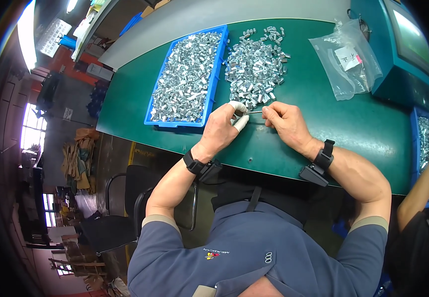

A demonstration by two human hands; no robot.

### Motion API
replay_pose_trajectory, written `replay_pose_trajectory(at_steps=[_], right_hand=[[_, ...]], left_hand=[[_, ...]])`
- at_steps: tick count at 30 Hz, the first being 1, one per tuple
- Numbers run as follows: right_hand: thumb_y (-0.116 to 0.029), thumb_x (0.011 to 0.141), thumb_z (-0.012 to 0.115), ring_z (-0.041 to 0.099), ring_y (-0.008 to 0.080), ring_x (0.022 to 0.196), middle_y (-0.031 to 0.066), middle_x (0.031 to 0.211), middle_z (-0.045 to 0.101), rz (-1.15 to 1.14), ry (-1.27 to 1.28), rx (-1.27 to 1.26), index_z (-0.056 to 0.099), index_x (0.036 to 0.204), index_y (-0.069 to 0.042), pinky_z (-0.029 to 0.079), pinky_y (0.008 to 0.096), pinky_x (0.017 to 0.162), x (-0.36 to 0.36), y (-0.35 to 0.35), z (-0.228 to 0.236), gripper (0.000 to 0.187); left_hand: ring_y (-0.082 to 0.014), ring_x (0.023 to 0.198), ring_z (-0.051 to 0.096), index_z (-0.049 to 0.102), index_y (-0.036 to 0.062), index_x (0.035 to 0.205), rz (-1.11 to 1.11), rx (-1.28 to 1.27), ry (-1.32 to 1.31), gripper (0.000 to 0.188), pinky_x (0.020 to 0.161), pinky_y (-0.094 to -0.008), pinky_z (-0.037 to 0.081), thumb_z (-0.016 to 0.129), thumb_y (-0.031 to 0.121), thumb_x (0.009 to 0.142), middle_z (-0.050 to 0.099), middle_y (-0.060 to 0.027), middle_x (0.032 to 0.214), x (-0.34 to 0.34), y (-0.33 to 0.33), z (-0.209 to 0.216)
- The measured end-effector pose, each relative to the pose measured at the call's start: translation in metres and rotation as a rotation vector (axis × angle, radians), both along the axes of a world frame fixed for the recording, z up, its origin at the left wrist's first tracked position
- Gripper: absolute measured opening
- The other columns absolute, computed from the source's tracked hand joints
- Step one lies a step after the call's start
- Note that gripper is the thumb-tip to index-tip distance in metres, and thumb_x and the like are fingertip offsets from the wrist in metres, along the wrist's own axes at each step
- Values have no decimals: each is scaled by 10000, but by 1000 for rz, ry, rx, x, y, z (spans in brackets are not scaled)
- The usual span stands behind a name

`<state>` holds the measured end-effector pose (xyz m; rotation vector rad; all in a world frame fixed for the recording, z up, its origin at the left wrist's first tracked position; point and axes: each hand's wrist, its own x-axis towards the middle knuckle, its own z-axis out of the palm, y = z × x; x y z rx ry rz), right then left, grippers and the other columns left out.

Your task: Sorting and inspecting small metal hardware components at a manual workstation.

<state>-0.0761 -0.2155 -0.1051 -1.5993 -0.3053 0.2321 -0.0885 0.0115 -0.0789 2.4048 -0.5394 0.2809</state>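
Observation:
My left hand (218, 126), with white covers on its thumb and a finger, is closed in a pinch just in front of a heap of small silvery metal pieces (256, 69). What sits between those fingertips is too small to make out. A thin metal rod (255, 112) is gripped by the closed fingertips of my right hand (286, 123), and its far end points into the left hand's pinch. Left of the heap, a blue tray (207, 106) is filled with the same kind of small metal pieces.
On the green table (303, 74) lies a clear plastic bag (348, 62) with a white label. A teal machine with a screen (410, 39) stands at right. Beyond it, another person's arm (422, 175) reaches beside a second blue tray (415, 128). A black chair (108, 232) stands at lower left.

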Motion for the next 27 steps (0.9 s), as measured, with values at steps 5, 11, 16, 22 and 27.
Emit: replay_pose_trajectory(at_steps=[5, 11, 16, 22, 27], right_hand=[[-227, 1041, 615, 602, 80, 710, 14, 753, 675, -15, -61, -38, 707, 951, 5, 481, 260, 642, -2, 1, -2, 265], [-172, 1006, 635, 604, 104, 697, 32, 759, 684, -12, -198, -65, 713, 969, 12, 488, 290, 635, -6, 1, -1, 203], [-168, 1001, 639, 606, 137, 653, 71, 733, 682, -19, -206, -105, 718, 910, 8, 486, 313, 618, -6, 1, 3, 213], [-180, 997, 653, 607, 181, 583, 85, 674, 666, -60, -370, -165, 717, 848, -5, 461, 342, 553, -8, 3, 2, 239], [-205, 1001, 651, 624, 198, 597, 82, 682, 671, -46, -299, -142, 721, 862, -22, 471, 362, 564, -10, 6, 1, 241]], left_hand=[[-205, 789, 662, 706, 45, 1043, -56, 26, -80, 251, 684, -318, 539, 827, 40, 822, 673, -68, 908, -2, 2, 4], [-260, 813, 647, 731, 56, 950, -83, 78, -134, 199, 706, -372, 529, 842, 76, 787, 651, -70, 871, -6, -6, 9], [-281, 832, 641, 728, 66, 926, -109, 136, -215, 201, 726, -408, 529, 844, 101, 765, 641, -64, 845, -6, -14, 8], [-293, 794, 616, 714, 49, 901, -131, 104, -227, 217, 697, -414, 515, 846, 62, 730, 620, -79, 810, -5, -29, 8], [-287, 794, 616, 713, 50, 903, -123, 103, -249, 212, 692, -412, 514, 844, 68, 737, 618, -74, 809, -9, -26, 5]])
